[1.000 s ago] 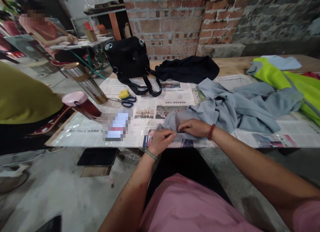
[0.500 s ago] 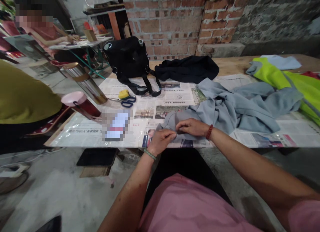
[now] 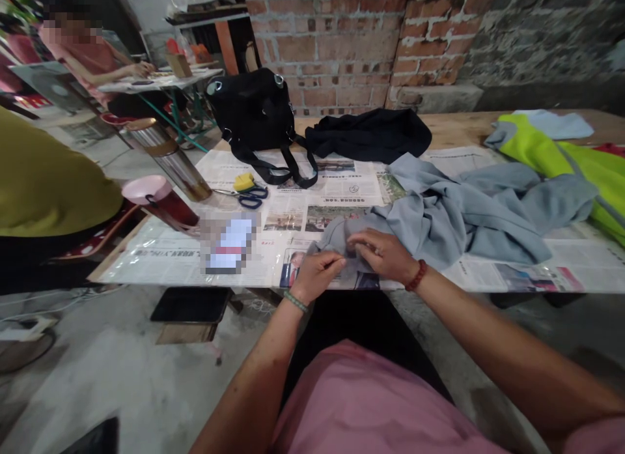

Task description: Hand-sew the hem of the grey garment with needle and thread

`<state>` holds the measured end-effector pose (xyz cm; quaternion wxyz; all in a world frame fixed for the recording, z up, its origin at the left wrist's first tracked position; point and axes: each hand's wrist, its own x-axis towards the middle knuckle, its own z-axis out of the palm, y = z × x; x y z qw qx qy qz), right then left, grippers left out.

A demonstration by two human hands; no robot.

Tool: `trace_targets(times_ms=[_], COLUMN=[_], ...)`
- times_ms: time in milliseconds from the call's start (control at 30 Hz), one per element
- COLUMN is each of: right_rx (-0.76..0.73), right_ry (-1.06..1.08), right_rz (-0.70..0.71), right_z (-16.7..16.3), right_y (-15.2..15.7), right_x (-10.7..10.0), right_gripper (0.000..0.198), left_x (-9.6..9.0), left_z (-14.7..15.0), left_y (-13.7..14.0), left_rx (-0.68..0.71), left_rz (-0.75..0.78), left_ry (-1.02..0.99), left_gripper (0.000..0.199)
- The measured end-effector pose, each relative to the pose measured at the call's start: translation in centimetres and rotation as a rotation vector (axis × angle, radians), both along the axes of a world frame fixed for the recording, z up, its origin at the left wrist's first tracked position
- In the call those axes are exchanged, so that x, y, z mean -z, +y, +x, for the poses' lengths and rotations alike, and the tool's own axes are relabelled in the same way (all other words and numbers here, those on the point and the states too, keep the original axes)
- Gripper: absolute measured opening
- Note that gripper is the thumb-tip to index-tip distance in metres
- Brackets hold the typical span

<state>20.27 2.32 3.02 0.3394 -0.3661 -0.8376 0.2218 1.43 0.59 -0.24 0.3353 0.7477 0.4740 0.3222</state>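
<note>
A crumpled grey garment [image 3: 469, 210] lies on the newspaper-covered table [image 3: 156, 262], its left end under and behind my hands. My left hand [image 3: 318, 275], with a green bead bracelet, is closed in a pinch at the table's front edge; whatever sits between thumb and forefinger is too small to make out. Close by on the right, my right hand [image 3: 385, 255], with a red bead bracelet, has its fingers curled together over the garment's edge. Those fingertips are slightly blurred, and what they pinch does not show. A small gap separates the two hands.
Left of my hands lie a phone [image 3: 232, 245], blue-handled scissors [image 3: 252, 197] and a yellow item [image 3: 244, 182]. A pink-lidded cup [image 3: 163, 203] and steel flask [image 3: 170, 159] stand behind. Farther back are a black bag [image 3: 251, 109], dark cloth [image 3: 368, 135] and a yellow-green garment [image 3: 537, 144]. People sit at left.
My right hand has shifted slightly right and turned, its wrist lower. The left hand keeps its pinch in nearly the same place. The whole view has shifted a little.
</note>
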Motion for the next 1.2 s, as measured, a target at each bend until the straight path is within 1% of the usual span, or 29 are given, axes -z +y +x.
trace_targets(times_ms=[67,100,200,267,367,533,600,667,767,833,900,967,1000,1067,1167,1200], right_rx=[-0.012,-0.027,-0.022,0.019,0.085,0.199,0.206,0.182,0.180,0.250,0.362,0.421,0.408,0.289,0.046,-0.011], right_ry=[-0.007,-0.032,-0.113,-0.135,-0.109,0.015,0.040,0.086,0.252,0.383,0.492,0.563,0.591,0.647,0.728,0.738], right_rz=[0.160,0.216,0.306,0.333,0.339,0.254,0.223,0.191,0.084,-0.044,-0.162,-0.236,-0.269,-0.387,-0.691,-0.782], right_z=[0.4,0.4,-0.2,-1.0,-2.0,-2.1,-1.9,-1.9,-2.0,-1.8,-1.4,-0.8,-0.6,-0.3,-0.2,-0.3], right_y=[-1.1,-1.5,-2.4,-2.5,-2.4,-2.5,-2.6,-2.6,-2.9,-3.0,-2.9,-2.3,-1.9,-0.7,1.6,2.4], right_x=[0.6,1.0,2.4,3.2,3.9,4.4,4.4,4.4,4.4,4.3,4.0,3.2,2.6,1.0,-1.7,-2.4], right_gripper=[0.020,0.020,0.026,0.021,0.012,0.013,0.013,0.013,0.013,0.014,0.015,0.017,0.018,0.018,0.020,0.021], left_x=[-0.1,-0.2,-0.4,-0.6,-0.9,-0.9,-0.8,-0.7,-0.6,-0.7,-0.7,-0.7,-0.7,-0.5,-0.3,-0.3], left_z=[0.0,0.0,0.1,0.1,0.2,0.1,0.1,0.1,0.1,0.2,0.2,0.2,0.2,0.2,0.2,0.2], left_y=[0.0,0.0,0.0,0.0,-0.1,-0.2,-0.2,-0.2,-0.3,-0.3,-0.4,-0.4,-0.4,-0.3,-0.2,-0.2], left_rx=[0.004,0.009,0.017,0.011,0.001,-0.007,-0.016,-0.027,-0.037,-0.044,-0.047,-0.049,-0.049,-0.050,-0.058,-0.065], left_rz=[0.000,0.001,0.004,0.001,-0.009,-0.020,-0.013,-0.001,0.007,0.010,0.019,0.033,0.037,0.042,0.050,0.052], left_ry=[0.003,0.005,0.007,0.005,-0.004,-0.009,-0.021,-0.037,-0.032,-0.015,-0.002,-0.001,-0.003,-0.006,0.003,0.004], left_gripper=[0.025,0.024,0.025,0.025,0.024,0.022,0.018,0.013,0.012,0.012,0.013,0.013,0.013,0.013,0.013,0.013])
